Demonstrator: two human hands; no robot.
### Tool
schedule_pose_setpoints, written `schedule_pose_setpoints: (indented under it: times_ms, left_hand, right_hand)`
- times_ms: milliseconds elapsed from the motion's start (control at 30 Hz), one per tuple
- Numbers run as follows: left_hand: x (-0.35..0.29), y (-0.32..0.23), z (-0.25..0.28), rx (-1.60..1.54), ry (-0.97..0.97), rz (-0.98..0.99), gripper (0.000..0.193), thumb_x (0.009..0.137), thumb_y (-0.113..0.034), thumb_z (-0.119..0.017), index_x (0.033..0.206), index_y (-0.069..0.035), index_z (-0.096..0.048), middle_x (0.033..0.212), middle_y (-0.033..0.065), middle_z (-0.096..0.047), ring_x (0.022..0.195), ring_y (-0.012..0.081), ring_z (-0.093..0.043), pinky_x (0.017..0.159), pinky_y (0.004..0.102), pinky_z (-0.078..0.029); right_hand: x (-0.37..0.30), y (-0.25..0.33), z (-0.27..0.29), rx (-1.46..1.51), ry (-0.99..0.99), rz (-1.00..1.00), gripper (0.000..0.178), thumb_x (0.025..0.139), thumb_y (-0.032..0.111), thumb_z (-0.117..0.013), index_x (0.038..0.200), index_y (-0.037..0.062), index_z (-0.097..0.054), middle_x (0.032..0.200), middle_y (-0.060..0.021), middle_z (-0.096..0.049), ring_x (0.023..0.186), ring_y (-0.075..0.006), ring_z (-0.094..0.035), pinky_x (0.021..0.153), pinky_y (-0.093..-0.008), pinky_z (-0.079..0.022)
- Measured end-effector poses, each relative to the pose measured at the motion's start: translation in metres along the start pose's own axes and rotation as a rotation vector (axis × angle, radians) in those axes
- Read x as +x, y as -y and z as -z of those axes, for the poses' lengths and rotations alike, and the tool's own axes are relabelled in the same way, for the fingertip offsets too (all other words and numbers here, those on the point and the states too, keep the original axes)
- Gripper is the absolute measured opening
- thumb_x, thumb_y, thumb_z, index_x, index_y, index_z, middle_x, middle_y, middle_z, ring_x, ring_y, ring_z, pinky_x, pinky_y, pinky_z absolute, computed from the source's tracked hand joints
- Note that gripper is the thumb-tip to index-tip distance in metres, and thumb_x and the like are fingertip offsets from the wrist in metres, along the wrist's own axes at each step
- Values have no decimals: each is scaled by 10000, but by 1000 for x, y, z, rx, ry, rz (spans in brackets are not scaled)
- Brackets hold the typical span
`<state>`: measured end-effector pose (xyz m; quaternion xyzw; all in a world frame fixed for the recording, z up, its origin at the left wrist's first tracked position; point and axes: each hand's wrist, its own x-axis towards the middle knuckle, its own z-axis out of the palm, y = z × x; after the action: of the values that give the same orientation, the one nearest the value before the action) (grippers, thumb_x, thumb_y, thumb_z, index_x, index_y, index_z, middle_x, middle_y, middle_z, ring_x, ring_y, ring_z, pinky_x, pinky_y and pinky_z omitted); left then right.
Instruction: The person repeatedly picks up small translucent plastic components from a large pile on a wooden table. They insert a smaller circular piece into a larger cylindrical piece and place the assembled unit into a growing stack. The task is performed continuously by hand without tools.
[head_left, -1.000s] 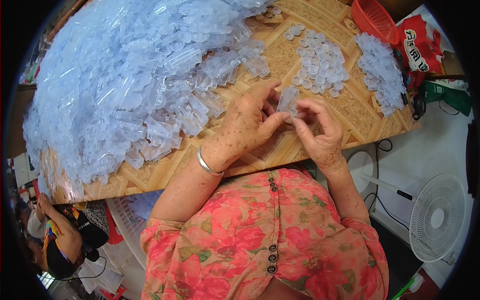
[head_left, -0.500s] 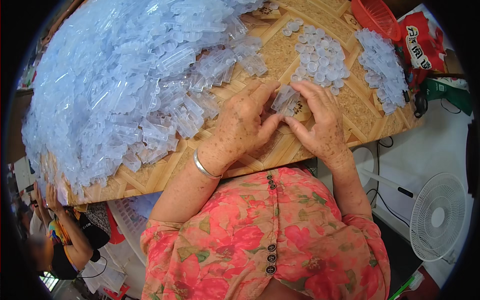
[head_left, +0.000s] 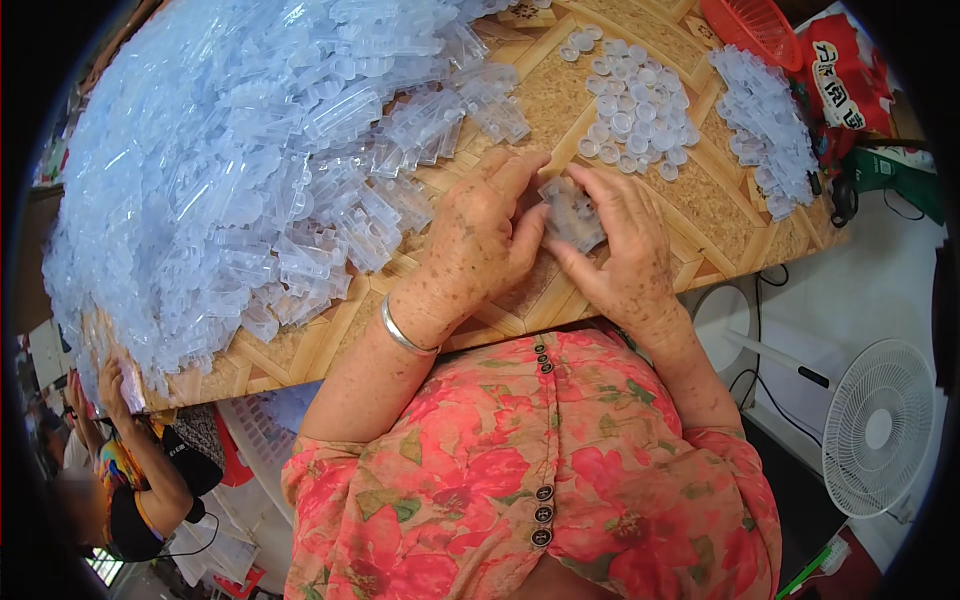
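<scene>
A small clear plastic piece (head_left: pixel 574 216), roughly rectangular, is held between my two hands near the front of the table. My left hand (head_left: pixel 482 228) has its thumb and fingers closed at the piece's left side. My right hand (head_left: pixel 630 250) grips the piece's right side, with the thumb at its lower edge and the fingers at its upper edge. Just beyond my hands lies a cluster of small round clear caps (head_left: pixel 640 110). To the left rises a large heap of clear bluish plastic pieces (head_left: pixel 250 150), its loose edge close to my left hand.
A smaller pile of clear pieces (head_left: pixel 765 130) lies at the right, beside a red plastic basket (head_left: pixel 752 30) and a red bag (head_left: pixel 850 80). Black scissors (head_left: pixel 843 200) rest at the table's right edge. A white fan (head_left: pixel 878 430) stands below right. Another person (head_left: pixel 150 480) works at the lower left.
The clear piece has turned between my fingers and sits slightly lower. My right hand has shifted a little to the left.
</scene>
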<state>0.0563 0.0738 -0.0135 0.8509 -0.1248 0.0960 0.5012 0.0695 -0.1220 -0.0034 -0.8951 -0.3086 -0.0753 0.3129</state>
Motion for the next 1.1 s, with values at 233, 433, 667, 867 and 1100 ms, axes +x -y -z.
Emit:
schedule_pose_setpoints:
  times_ms: [233, 433, 667, 867, 1100]
  left_hand:
    - [0, -1, 2, 27, -19, -66, 464, 789, 9, -730, 1240, 3, -622, 1006, 113, -647, 645, 164, -621, 598, 289, -500]
    - [0, -7, 1, 86, 51, -61, 485, 771, -55, -777, 1231, -9, -630, 1016, 119, -636, 661, 194, -613, 613, 310, -505]
    - [0, -10, 3, 121, 94, -94, 411, 786, -60, -778, 1172, -9, -646, 995, 114, -625, 670, 205, -586, 613, 318, -495]
    - [3, -12, 3, 107, 61, -78, 353, 809, -41, -774, 1136, -6, -645, 925, 85, -576, 676, 156, -560, 587, 274, -476]
    - [0, -6, 0, -428, 103, 241, 330, 892, -9, -723, 1194, 2, -590, 1033, 37, -598, 845, 82, -608, 729, 230, -544]
  right_hand:
    - [5, -13, 17, 130, 26, 19, 645, 742, 27, -738, 1358, 57, -547, 1312, -169, -569, 1221, -360, -555, 1032, -448, -439]
    - [-2, -21, 21, 89, 48, -11, 591, 738, 64, -770, 1301, 44, -591, 1276, -161, -600, 1182, -357, -569, 1019, -442, -439]
    - [4, -27, 28, 81, -65, 40, 488, 767, 104, -768, 1233, 52, -632, 1212, -154, -636, 1145, -355, -588, 997, -442, -450]
    - [19, -104, 89, -408, -464, -106, 382, 822, 137, -742, 1186, 48, -666, 1212, -149, -653, 1118, -350, -606, 983, -439, -459]
    - [12, -187, 126, -678, -418, -277, 393, 822, 225, -749, 1207, 169, -696, 1240, -87, -631, 1168, -307, -558, 1008, -455, -418]
